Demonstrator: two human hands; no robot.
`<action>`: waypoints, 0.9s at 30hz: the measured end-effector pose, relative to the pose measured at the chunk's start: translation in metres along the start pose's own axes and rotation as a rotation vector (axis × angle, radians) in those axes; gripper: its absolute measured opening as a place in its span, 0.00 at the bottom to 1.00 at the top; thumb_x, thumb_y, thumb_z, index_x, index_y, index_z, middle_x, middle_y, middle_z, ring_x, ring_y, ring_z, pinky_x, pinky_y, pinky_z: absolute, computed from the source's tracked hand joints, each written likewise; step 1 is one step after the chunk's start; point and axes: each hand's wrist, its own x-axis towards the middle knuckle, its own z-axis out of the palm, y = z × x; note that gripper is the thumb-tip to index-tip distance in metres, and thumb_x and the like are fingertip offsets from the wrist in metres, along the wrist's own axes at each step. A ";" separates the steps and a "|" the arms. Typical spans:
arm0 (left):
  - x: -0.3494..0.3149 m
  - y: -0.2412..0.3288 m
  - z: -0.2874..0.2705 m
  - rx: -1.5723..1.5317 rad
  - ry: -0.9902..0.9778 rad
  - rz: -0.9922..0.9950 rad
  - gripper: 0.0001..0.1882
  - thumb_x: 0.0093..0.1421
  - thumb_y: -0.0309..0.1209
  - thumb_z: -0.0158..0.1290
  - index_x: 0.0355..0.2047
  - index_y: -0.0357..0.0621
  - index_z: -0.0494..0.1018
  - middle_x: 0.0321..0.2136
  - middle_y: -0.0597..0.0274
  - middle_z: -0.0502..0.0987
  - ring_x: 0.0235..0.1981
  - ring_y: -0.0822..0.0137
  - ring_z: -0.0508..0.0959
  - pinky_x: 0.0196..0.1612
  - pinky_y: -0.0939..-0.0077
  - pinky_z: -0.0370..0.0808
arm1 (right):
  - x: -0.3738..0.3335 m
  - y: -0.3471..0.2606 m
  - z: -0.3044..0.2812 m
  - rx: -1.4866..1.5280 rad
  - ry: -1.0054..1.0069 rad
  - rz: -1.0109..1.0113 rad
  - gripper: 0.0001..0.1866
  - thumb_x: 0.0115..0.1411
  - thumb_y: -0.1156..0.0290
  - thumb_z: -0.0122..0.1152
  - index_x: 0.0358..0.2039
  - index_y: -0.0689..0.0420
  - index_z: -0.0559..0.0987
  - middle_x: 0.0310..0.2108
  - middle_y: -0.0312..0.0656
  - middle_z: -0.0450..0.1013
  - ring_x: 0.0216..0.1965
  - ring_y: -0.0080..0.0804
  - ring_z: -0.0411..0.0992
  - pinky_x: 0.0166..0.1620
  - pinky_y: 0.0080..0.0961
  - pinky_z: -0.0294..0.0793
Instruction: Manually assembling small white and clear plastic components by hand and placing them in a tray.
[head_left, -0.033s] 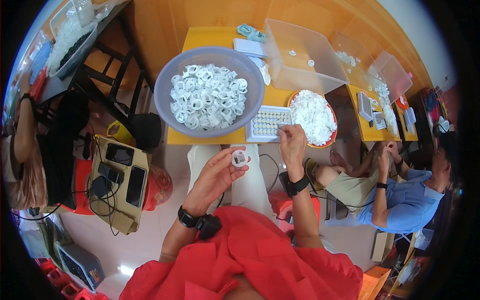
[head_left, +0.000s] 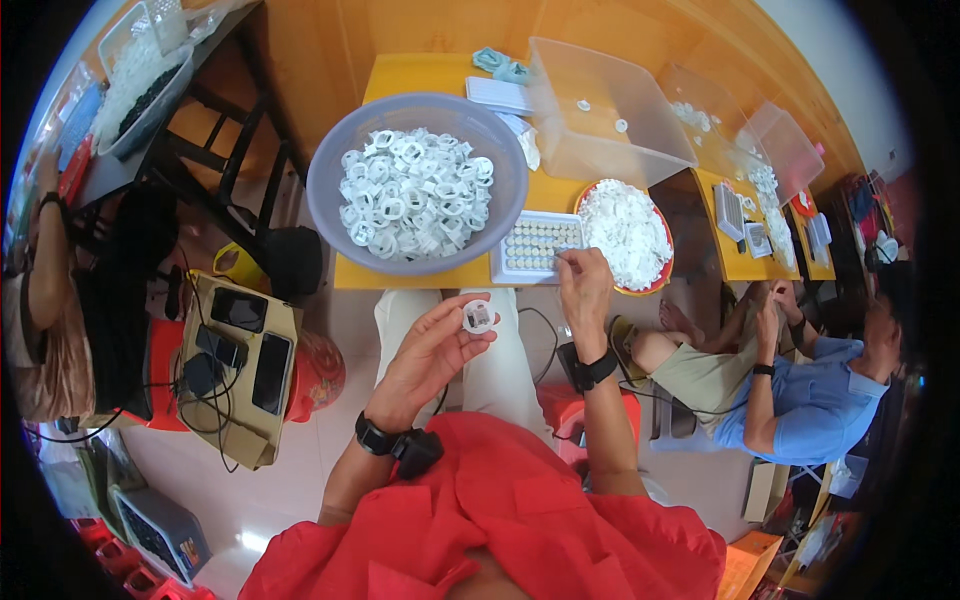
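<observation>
Between the thumb and fingers of my left hand [head_left: 440, 340] is a small round white plastic housing [head_left: 479, 317], held above my lap with its open face up. My right hand [head_left: 584, 285] is at the right front corner of a white tray [head_left: 510, 276], its thumb and fingertips pinched together. Whatever they may hold is too small to make out. Rows of small round, pale button-like pieces [head_left: 540, 240] fill much of the tray. Beside it stands a large grey-purple basin [head_left: 330, 205] heaped with similar white housings [head_left: 415, 195].
A red-rimmed plate [head_left: 668, 268] piled with small white parts [head_left: 625, 235] lies right of the tray. Behind it sits a clear plastic bin [head_left: 610, 110] on the yellow table [head_left: 425, 72]. A co-worker in blue [head_left: 815, 400] sits at right; phones [head_left: 270, 370] lie in a cardboard box at left.
</observation>
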 end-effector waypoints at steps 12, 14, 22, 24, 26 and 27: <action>-0.005 0.001 -0.001 0.035 0.022 0.011 0.19 0.62 0.34 0.44 0.49 0.35 0.63 0.40 0.52 0.72 0.38 0.67 0.75 0.43 0.78 0.73 | 0.001 -0.001 0.000 0.022 -0.042 -0.036 0.04 0.46 0.81 0.55 0.25 0.63 0.74 0.21 0.46 0.67 0.27 0.41 0.67 0.31 0.33 0.65; -0.005 0.001 0.000 0.039 0.030 0.007 0.19 0.62 0.34 0.44 0.49 0.35 0.63 0.40 0.53 0.72 0.38 0.67 0.75 0.43 0.78 0.73 | 0.001 0.003 0.001 0.037 -0.045 -0.034 0.05 0.46 0.81 0.55 0.26 0.63 0.74 0.22 0.46 0.68 0.26 0.40 0.68 0.31 0.32 0.66; -0.006 0.001 -0.002 0.088 0.075 -0.002 0.20 0.61 0.33 0.44 0.51 0.35 0.62 0.41 0.51 0.71 0.38 0.67 0.75 0.43 0.78 0.72 | -0.018 -0.047 -0.024 0.658 -0.159 0.206 0.03 0.49 0.80 0.57 0.27 0.62 0.73 0.22 0.36 0.70 0.23 0.19 0.67 0.28 0.15 0.66; -0.004 -0.001 -0.003 0.096 0.063 -0.021 0.17 0.62 0.32 0.44 0.49 0.36 0.65 0.39 0.62 0.72 0.38 0.68 0.74 0.43 0.78 0.71 | -0.032 -0.074 -0.029 0.624 -0.176 0.113 0.05 0.47 0.82 0.58 0.26 0.62 0.73 0.22 0.37 0.70 0.23 0.21 0.67 0.28 0.16 0.66; -0.004 -0.003 0.000 0.115 0.072 -0.015 0.17 0.62 0.32 0.44 0.49 0.37 0.65 0.39 0.62 0.72 0.37 0.69 0.74 0.43 0.79 0.71 | -0.039 -0.090 -0.031 0.589 -0.189 0.024 0.06 0.45 0.83 0.59 0.26 0.61 0.73 0.23 0.38 0.70 0.22 0.23 0.67 0.27 0.18 0.66; -0.004 -0.003 0.002 0.134 0.080 -0.004 0.17 0.62 0.32 0.44 0.49 0.38 0.66 0.38 0.63 0.72 0.37 0.71 0.74 0.42 0.80 0.71 | -0.040 -0.095 -0.031 0.480 -0.161 -0.133 0.07 0.44 0.84 0.59 0.26 0.61 0.72 0.22 0.37 0.69 0.23 0.23 0.67 0.27 0.18 0.66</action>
